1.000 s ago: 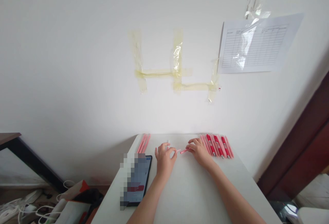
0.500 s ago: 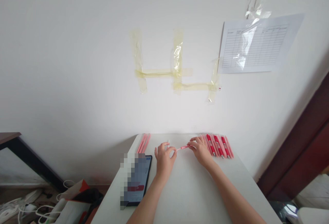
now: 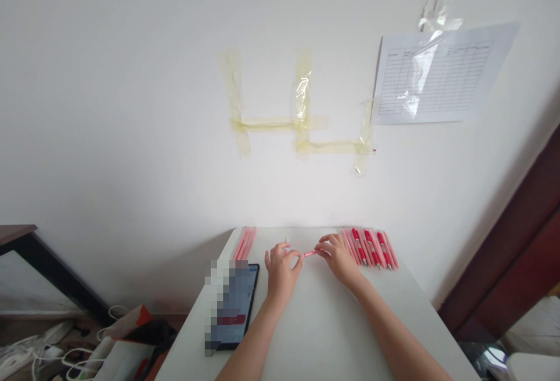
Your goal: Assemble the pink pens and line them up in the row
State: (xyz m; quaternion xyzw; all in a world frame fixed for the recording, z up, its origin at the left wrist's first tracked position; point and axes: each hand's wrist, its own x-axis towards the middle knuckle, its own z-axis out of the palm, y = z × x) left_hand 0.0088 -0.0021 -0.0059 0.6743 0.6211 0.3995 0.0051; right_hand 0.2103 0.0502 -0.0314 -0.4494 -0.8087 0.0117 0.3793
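Both my hands rest near the far edge of a white table (image 3: 324, 322). My left hand (image 3: 280, 273) is closed in a pinch on the left end of a small pink pen piece (image 3: 310, 253). My right hand (image 3: 339, 258) pinches the piece's right end. Just right of my right hand lies a row of several pink and red pens (image 3: 371, 248). A few pink pens (image 3: 244, 243) lie at the table's far left corner.
A dark tablet (image 3: 231, 305) lies on the table by my left forearm. The white wall behind carries strips of yellowed tape (image 3: 301, 130) and a printed sheet (image 3: 433, 77). Cables and bags (image 3: 87, 352) sit on the floor at the left; a dark door frame (image 3: 516, 252) is at the right.
My right hand brought the pink piece up and left, so its end now meets my left hand's fingertips. The left hand stayed almost still.
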